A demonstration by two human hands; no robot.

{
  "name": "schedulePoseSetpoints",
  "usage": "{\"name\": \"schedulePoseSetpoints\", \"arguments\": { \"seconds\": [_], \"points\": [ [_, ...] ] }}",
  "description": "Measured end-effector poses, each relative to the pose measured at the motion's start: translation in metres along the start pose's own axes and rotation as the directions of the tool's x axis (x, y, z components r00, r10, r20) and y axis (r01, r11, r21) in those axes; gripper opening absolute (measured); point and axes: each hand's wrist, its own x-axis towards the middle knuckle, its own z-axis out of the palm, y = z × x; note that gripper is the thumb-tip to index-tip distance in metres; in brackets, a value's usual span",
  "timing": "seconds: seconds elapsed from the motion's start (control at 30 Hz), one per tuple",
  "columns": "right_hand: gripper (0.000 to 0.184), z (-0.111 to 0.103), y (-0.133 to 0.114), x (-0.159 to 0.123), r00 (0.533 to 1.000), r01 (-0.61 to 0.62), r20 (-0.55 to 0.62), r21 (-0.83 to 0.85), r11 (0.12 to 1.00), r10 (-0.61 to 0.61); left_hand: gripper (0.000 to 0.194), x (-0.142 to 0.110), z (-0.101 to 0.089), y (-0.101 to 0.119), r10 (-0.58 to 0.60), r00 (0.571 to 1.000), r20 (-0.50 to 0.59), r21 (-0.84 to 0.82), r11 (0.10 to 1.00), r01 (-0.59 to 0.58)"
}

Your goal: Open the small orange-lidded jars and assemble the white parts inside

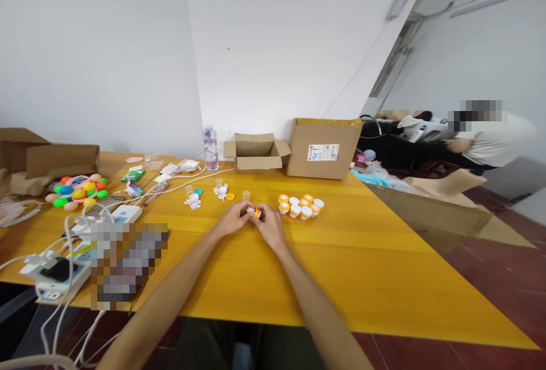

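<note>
Small orange-capped vial [255, 213] at frame centre, grasped between fingers of left hand [234, 217] and right hand [269, 223]. Above yellow bench [350, 256]; cluster of capped vials [300, 206] just to the right

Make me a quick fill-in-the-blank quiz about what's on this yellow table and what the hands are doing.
1. Both hands, left hand and right hand, hold one small ____-capped jar between them.
2. The cluster of small jars sits to the ____ of the hands.
3. The clear water bottle stands beside an open ____ box.
4. The table top is ____.

Missing words: orange; right; cardboard; yellow
</note>
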Motion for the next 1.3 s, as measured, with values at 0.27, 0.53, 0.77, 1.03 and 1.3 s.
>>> {"name": "schedulePoseSetpoints", "arguments": {
  "seconds": [0.27,0.53,0.77,1.03,1.3],
  "points": [
    [0.012,0.0005,0.0046,-0.0016,0.992,0.123,-0.004,-0.123,0.985,-0.124,0.027,0.0044,-0.0002,-0.0065,-0.052,0.998,0.030,-0.225,0.973,0.057],
    [0.010,-0.0007,0.0022,-0.0018,0.990,0.140,-0.010,-0.131,0.981,-0.143,0.020,0.0065,0.0028,0.0003,-0.126,0.991,0.040,-0.363,0.922,0.131],
    [0.013,-0.0001,0.0031,-0.0024,0.979,0.204,0.011,-0.090,0.975,-0.204,0.016,0.0069,0.0018,0.0021,-0.133,0.991,0.036,-0.368,0.920,0.137],
    [0.010,0.0008,0.0076,-0.0008,0.975,0.218,0.042,-0.037,0.975,-0.216,0.019,0.0069,0.0007,-0.0025,-0.180,0.983,0.043,-0.372,0.910,0.183],
    [0.011,0.0006,0.0059,0.0020,0.972,0.226,0.073,-0.005,0.974,-0.225,0.017,0.0079,0.0003,-0.0021,-0.228,0.974,0.006,-0.435,0.876,0.208]
  ]
}}
